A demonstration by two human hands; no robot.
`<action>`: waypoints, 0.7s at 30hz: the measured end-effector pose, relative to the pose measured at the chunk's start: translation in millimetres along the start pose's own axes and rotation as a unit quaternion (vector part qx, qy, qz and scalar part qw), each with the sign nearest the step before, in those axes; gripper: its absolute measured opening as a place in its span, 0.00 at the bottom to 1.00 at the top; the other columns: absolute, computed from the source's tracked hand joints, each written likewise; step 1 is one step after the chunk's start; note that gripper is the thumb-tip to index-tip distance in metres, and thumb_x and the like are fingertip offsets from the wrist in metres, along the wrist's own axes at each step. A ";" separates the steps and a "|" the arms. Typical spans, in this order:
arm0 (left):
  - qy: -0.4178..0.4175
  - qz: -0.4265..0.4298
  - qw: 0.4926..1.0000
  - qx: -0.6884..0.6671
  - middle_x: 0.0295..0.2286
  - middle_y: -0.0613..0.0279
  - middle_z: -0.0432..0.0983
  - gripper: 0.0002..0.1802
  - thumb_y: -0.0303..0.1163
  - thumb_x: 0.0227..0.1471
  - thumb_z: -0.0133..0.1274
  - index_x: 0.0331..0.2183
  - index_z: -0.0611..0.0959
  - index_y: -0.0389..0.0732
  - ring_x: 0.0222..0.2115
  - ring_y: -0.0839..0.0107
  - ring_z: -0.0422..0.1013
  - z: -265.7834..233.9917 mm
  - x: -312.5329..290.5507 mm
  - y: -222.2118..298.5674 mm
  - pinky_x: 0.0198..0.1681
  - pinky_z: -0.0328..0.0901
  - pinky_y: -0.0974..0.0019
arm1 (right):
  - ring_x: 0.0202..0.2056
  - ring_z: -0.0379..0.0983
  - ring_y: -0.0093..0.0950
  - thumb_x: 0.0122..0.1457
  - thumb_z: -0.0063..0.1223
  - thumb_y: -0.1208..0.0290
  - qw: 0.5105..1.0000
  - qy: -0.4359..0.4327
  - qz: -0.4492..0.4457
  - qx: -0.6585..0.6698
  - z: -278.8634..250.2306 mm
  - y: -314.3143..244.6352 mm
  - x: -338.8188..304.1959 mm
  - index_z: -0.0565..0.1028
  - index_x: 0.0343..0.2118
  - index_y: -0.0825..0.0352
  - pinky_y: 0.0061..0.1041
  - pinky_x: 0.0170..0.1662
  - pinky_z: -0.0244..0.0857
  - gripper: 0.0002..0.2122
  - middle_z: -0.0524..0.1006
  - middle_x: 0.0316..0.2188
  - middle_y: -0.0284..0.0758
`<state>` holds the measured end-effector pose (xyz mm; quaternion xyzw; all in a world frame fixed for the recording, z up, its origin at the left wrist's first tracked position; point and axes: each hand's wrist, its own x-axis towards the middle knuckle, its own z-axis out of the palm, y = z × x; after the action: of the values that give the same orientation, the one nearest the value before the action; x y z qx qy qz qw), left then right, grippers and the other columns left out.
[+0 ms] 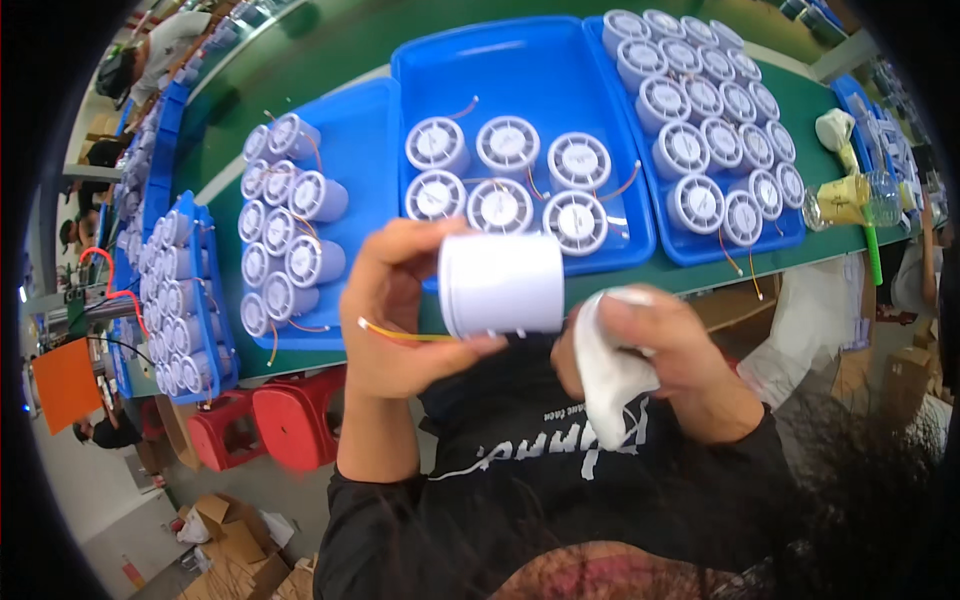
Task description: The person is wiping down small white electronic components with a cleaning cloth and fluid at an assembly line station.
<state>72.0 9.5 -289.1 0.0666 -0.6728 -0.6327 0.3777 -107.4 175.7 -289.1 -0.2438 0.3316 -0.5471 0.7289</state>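
Note:
A white plastic cylinder unit (pixel 505 285) lies sideways in my left hand (pixel 395 310), gripped at its left end between thumb and fingers. Thin orange and yellow wires (pixel 405 334) with a small white connector stick out past my left palm. My right hand (pixel 665 345) is closed around a crumpled white cloth (pixel 612 385), just right of the cylinder's other end. Beyond my hands, a blue tray (pixel 480 65) bears several similar white cylinders (pixel 508 145) standing upright with slotted round tops, some with wires trailing out.
More blue trays of white cylinders flank it: one left (pixel 365 120), one right (pixel 650 215). All rest on a green table (pixel 700 283). A clear plastic bottle (pixel 880 198) lies at the right. Red stools (pixel 295 425) and cardboard boxes (pixel 235 535) stand at lower left. Other people are farther off.

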 end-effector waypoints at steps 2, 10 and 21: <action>0.031 -0.055 0.998 -0.013 0.43 0.52 0.72 0.40 0.20 0.34 0.69 0.51 0.69 0.29 0.45 0.64 0.72 5.7 0.3 8.4 0.48 0.68 0.64 | 0.27 0.70 0.14 0.66 0.44 0.59 0.982 0.157 -0.083 -0.063 11.0 -20.6 -7.1 0.75 0.35 0.67 0.16 0.30 0.62 0.15 0.76 0.26 0.28; 0.073 -0.073 0.995 -0.011 0.43 0.51 0.74 0.37 0.19 0.39 0.66 0.52 0.68 0.29 0.44 0.66 0.73 30.9 -3.0 -0.2 0.47 0.68 0.66 | 0.37 0.69 0.36 0.67 0.34 0.50 0.778 0.168 -0.394 -0.460 8.5 -10.3 22.1 0.70 0.43 0.76 0.30 0.43 0.61 0.26 0.72 0.37 0.44; 0.088 -0.154 0.982 -0.070 0.41 0.55 0.75 0.33 0.20 0.41 0.66 0.49 0.70 0.31 0.42 0.71 0.73 29.7 -6.8 7.7 0.46 0.67 0.69 | 0.35 0.62 0.23 0.68 0.39 0.65 0.903 0.129 -0.308 -0.272 16.5 8.6 29.4 0.69 0.42 0.70 0.23 0.42 0.56 0.12 0.68 0.37 0.35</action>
<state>62.2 38.6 -282.5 0.1984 -0.5726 -0.7205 0.3370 -84.3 149.9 -290.7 -0.4495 0.4674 -0.6594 0.3805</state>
